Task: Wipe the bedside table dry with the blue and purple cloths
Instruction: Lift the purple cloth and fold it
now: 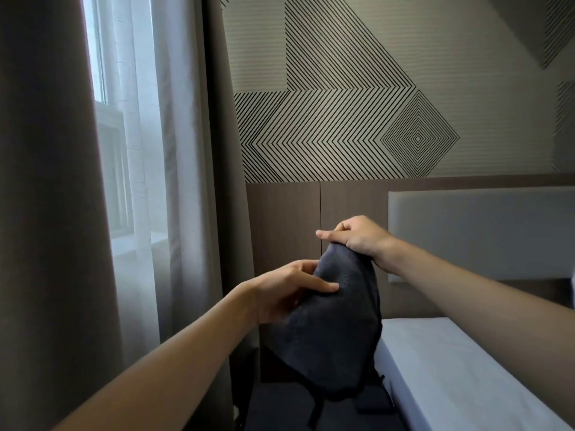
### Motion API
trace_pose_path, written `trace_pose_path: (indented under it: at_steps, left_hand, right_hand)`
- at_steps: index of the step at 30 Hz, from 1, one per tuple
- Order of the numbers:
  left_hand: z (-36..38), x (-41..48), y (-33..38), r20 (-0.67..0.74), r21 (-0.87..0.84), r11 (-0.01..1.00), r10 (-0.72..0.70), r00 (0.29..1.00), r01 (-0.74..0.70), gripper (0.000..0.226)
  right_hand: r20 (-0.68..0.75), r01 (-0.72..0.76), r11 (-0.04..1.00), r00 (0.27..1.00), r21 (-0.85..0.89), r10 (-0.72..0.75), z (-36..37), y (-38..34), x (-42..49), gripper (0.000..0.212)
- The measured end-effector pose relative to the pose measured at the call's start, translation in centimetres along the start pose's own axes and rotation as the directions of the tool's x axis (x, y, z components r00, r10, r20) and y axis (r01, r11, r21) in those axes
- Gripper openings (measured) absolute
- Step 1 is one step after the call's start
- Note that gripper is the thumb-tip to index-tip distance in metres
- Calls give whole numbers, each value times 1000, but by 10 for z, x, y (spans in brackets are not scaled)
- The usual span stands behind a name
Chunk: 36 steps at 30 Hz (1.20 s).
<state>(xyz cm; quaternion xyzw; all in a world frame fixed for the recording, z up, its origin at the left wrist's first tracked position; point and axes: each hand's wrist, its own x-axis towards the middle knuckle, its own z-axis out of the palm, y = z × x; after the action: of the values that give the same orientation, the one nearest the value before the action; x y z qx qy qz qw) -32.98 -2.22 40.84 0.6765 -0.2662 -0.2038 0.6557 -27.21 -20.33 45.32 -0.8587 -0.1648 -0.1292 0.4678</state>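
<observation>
A dark bluish cloth (333, 331) hangs in the air in front of me, held up by both hands. My right hand (357, 236) pinches its top edge from above. My left hand (289, 290) grips its left side, thumb lying across the front of the fabric. Below the cloth, the dark top of the bedside table (280, 409) shows between the curtain and the bed, mostly hidden by the cloth and my left forearm. Whether the cloth is the blue or the purple one cannot be told in this dim light. No second cloth is visible.
A bed with a pale sheet (460, 377) and grey padded headboard (479, 231) lies to the right. Brown curtains (46, 213) and a sheer curtain over a window (130, 150) stand to the left. A wood panel (286, 225) and patterned wall are behind.
</observation>
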Motion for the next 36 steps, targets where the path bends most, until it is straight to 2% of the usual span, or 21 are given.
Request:
trace_pose_path:
  at_steps: [2, 5, 7, 9, 11, 13, 15, 17, 19, 21, 24, 28, 31, 33, 36]
  left_hand:
    - [1, 3, 1, -11, 40, 996, 75, 997, -75, 27]
    - [-6, 9, 4, -86, -8, 978, 209, 974, -210, 29]
    - [-11, 10, 7, -176, -75, 962, 247, 953, -263, 29]
    - [-17, 11, 8, -263, -99, 953, 252, 931, -286, 27]
    - [-23, 14, 6, -312, -82, 953, 254, 915, -292, 29]
    - [-24, 18, 0, -350, -53, 956, 252, 902, -287, 33]
    - [-23, 21, -8, -386, -48, 956, 249, 888, -289, 30]
    - [-22, 23, -14, -380, -112, 946, 243, 892, -305, 34]
    - [-22, 24, -18, -353, -175, 930, 248, 902, -324, 36]
    - [-23, 24, -17, -380, -163, 930, 250, 890, -331, 29]
    - [-28, 25, -15, -429, -137, 934, 245, 869, -331, 23]
    - [-33, 21, -14, -431, -66, 957, 229, 873, -284, 20]
    - [-35, 15, -12, -426, -46, 961, 228, 876, -272, 19]
    - [-38, 12, -11, -419, -49, 952, 255, 871, -303, 22]
    - [-41, 12, -8, -425, -25, 927, 328, 844, -374, 31]
  right_hand:
    - [10, -58, 998, 998, -22, 58, 1, 3, -5, 47]
    - [-102, -204, 979, 973, 25, 205, 4, 12, -14, 61]
    - [-135, -307, 930, 932, 201, 337, 5, 26, -20, 65]
    - [-6, -399, 836, 901, 376, 433, 7, 38, -29, 74]
    - [169, -418, 800, 908, 430, 384, 12, 46, -34, 91]
    - [278, -352, 820, 929, 452, 246, 17, 49, -34, 102]
    - [326, -301, 776, 936, 555, 130, 21, 47, -35, 95]
    - [282, -249, 721, 956, 646, 78, 24, 43, -35, 69]
    - [176, -202, 704, 978, 681, 110, 26, 43, -30, 39]
    - [150, -201, 681, 980, 704, 134, 27, 43, -27, 33]
    - [141, -154, 694, 987, 703, 76, 27, 41, -28, 22]
    - [76, -26, 674, 996, 738, -45, 30, 41, -28, 31]
    - [119, -55, 653, 991, 755, -55, 28, 39, -28, 32]
    - [176, -82, 654, 981, 752, -79, 26, 37, -30, 33]
    - [190, -49, 642, 970, 765, -152, 23, 37, -31, 36]
